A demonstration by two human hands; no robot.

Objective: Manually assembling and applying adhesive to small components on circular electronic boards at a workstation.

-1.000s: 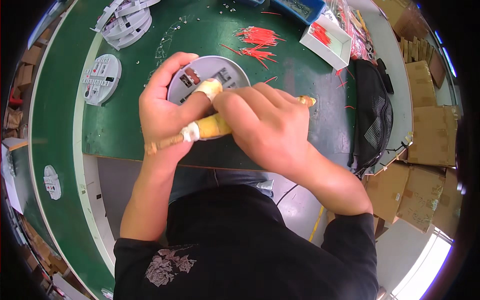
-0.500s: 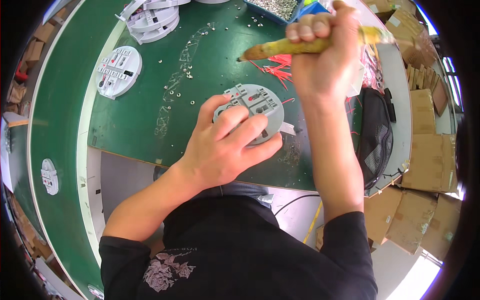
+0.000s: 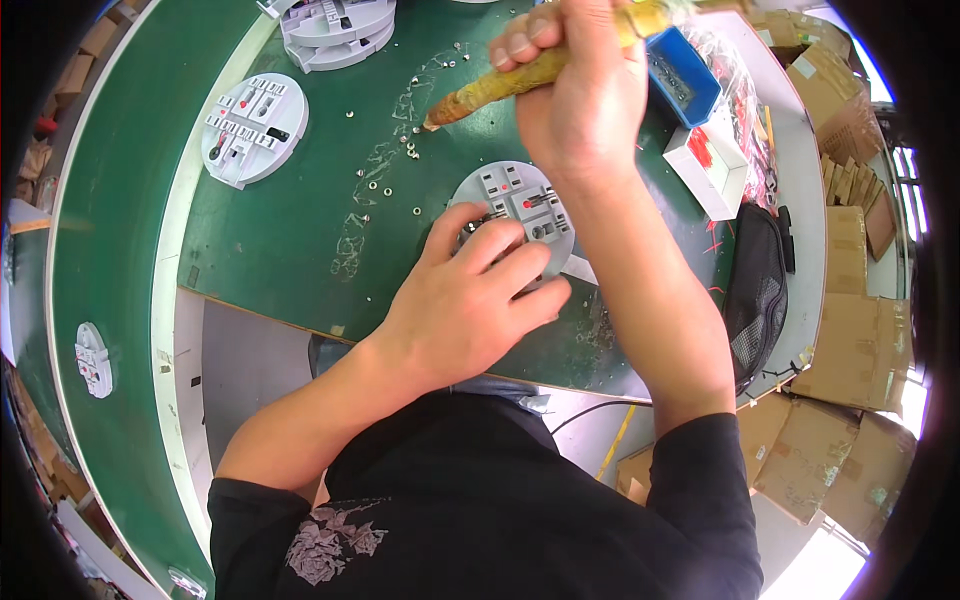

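A: "Where's the grey disc [image 3: 512,180] rn?"

B: "On the worktop [image 3: 280,240], approx. centre, under the L hand [image 3: 460,300]. Fingers bend over its face; can't tell if that grip clasps it or just steadies it."

A: "And the R hand [image 3: 585,100]?"

B: "Grip's wrapped round a yellow-wrapped tool [image 3: 490,92], beyond the disc, tip clear of it."

A: "How far along?"

B: "Partway, prob. Red & dark bits [image 3: 527,204] already sit in the disc, but the L hand hides some of it, so can't confirm what's left. Loose nuts [image 3: 410,150] lie nearby. Similar disc [image 3: 255,130] at left has parts in too, w/ a stack of discs [image 3: 345,35] beyond. Blue bin [image 3: 683,75] & white box [image 3: 697,178] at right."
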